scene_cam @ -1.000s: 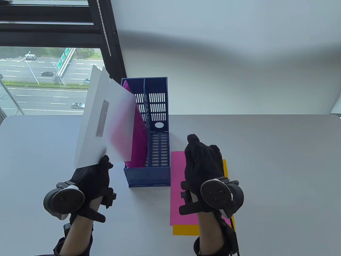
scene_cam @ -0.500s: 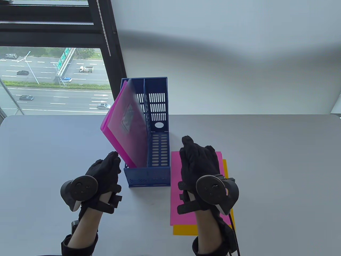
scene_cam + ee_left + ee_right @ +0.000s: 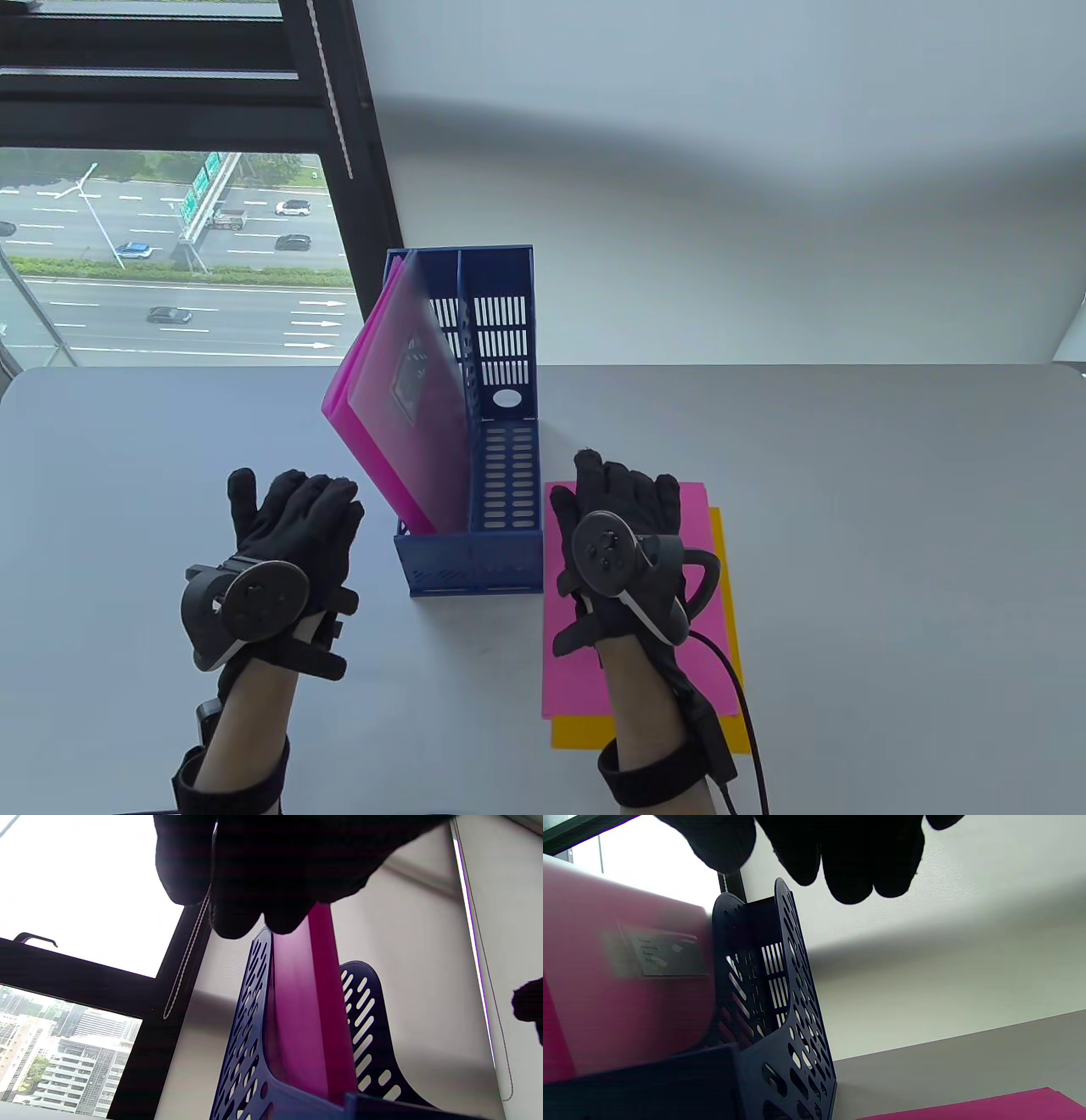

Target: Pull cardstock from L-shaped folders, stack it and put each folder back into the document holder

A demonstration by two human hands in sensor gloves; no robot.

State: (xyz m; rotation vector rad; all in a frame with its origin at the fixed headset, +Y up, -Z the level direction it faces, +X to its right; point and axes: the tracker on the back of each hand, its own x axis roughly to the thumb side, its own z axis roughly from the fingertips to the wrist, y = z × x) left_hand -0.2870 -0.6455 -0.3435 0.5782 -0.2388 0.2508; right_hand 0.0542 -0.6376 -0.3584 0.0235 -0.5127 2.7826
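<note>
Beside the holder [image 3: 468, 518], with both your left hand [image 3: 293, 526] and right hand [image 3: 624, 518] released, pinch the next folder [image 3: 399, 407] by its near edge.

One blue document holder [image 3: 472, 475], two cardstock sheets at four o'clock, pink [image 3: 563, 662] and yellow [image 3: 585, 732], and two gloved hands are counted.

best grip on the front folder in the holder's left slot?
Pinch the frosted folder at its near lower corner, which juts above the blue holder's low front wall. Come in with the left hand from the front-left: the folders lean left, and the divider blocks the right.
</note>
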